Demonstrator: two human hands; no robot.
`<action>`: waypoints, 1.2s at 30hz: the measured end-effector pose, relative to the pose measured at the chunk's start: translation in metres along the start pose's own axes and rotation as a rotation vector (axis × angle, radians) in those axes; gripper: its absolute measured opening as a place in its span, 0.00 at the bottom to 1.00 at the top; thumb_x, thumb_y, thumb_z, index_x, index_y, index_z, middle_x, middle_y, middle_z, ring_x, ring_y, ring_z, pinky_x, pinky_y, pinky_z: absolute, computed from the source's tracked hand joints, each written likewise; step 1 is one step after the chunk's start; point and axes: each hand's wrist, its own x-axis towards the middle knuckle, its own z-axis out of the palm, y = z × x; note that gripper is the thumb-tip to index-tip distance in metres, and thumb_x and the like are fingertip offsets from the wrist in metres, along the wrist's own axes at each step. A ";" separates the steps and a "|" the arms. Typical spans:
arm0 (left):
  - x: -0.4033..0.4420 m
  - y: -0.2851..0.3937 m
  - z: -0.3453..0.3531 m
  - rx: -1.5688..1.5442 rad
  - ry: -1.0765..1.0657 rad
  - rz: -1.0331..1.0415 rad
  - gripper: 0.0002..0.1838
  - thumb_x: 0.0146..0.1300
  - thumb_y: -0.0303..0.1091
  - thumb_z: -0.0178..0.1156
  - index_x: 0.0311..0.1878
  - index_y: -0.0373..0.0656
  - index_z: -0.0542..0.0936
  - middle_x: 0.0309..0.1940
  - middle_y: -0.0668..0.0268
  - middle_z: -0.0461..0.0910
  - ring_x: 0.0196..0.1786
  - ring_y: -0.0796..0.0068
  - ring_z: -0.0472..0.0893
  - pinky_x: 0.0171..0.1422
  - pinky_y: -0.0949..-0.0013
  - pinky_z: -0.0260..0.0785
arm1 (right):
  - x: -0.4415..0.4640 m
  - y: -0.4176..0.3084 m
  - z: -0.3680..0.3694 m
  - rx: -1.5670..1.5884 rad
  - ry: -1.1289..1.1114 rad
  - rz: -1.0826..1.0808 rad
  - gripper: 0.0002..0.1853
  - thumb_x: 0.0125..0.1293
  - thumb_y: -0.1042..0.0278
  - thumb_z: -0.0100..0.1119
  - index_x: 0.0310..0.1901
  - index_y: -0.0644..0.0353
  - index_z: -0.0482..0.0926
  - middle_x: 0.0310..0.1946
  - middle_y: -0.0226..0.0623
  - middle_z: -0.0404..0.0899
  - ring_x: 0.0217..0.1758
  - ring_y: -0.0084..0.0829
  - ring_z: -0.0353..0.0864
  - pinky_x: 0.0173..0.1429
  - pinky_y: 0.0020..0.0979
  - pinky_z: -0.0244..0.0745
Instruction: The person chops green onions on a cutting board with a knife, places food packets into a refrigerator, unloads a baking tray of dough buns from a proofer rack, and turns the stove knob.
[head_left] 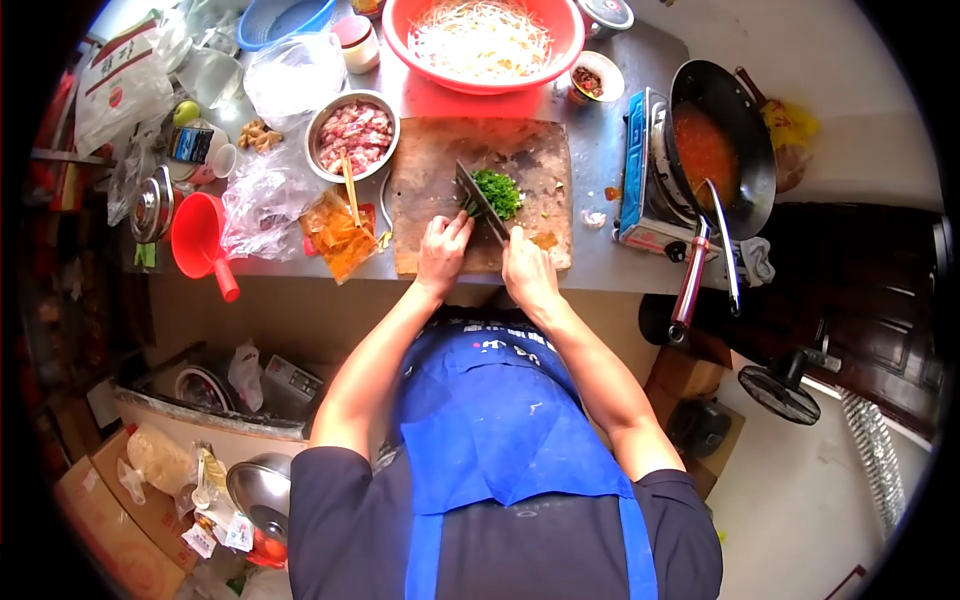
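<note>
My right hand [528,268] is wrapped round the handle of a kitchen cleaver [482,206], its dark blade slanting across the wooden cutting board [425,170]. To the left of the blade, my left hand [443,252] has its fingers curled down on a small bunch of scallions [470,207], mostly hidden by the fingers and blade. Finely chopped scallions [499,192] lie in a pile against the blade's right side. A metal bowl of raw sliced meat [355,136] stands just past the board's left edge, with chopsticks [349,188] leaning in it.
Behind the board sits a red basin [555,72] of bean sprouts. At right, a wok [755,175] with red sauce and a ladle [722,235] rests on a portable gas stove [635,150]. Plastic bags [265,205] and a red scoop [198,235] crowd the left side.
</note>
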 end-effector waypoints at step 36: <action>-0.007 -0.003 0.001 -0.011 0.026 -0.005 0.14 0.52 0.24 0.57 0.43 0.35 0.83 0.44 0.59 0.83 0.44 0.61 0.79 0.53 0.65 0.74 | -0.009 0.002 0.012 0.024 0.066 -0.049 0.07 0.70 0.72 0.43 0.41 0.66 0.69 0.32 0.59 0.81 0.36 0.60 0.82 0.41 0.55 0.77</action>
